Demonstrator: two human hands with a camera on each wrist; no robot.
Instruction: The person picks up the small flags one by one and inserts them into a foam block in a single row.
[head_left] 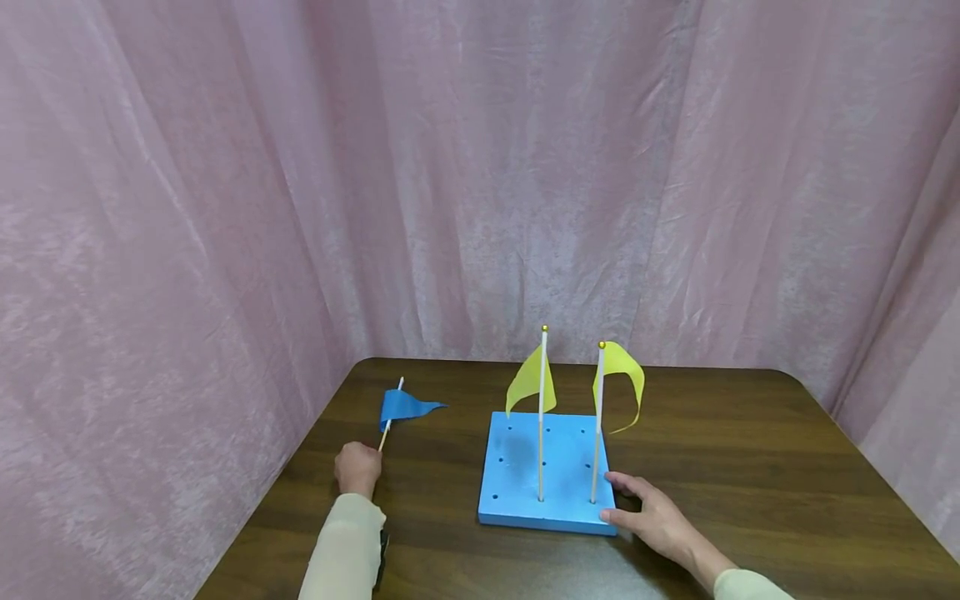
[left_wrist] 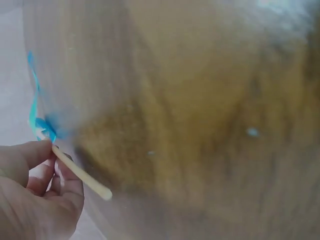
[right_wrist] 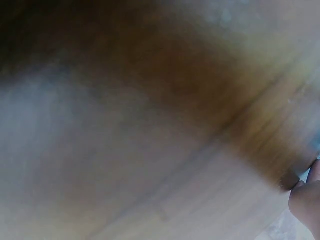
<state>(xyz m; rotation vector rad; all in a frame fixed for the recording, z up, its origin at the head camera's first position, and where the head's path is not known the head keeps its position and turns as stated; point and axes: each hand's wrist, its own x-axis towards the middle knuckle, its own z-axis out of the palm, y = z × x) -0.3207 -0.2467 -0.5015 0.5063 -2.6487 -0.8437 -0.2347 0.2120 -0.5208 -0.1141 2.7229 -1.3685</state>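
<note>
My left hand (head_left: pixel 357 468) pinches the wooden stick (left_wrist: pixel 82 175) of a small blue pennant flag (head_left: pixel 402 406) between thumb and fingers, at the table's left side. In the left wrist view the stick's bare end points away from the fingers. A light blue square board (head_left: pixel 517 479) with small holes lies mid-table. Two flags stand upright in its front row of holes: one yellow flag (head_left: pixel 534 379) in the middle, another yellow flag (head_left: pixel 622 360) at the right. With thumb and fingers spread, my right hand (head_left: pixel 660 518) touches the board's right edge; the right wrist view shows little of it.
The dark wooden table (head_left: pixel 720 433) carries the board and has rounded far corners. Pink curtains (head_left: pixel 480 167) hang behind it and along both sides. Both standing flags rise well above the board.
</note>
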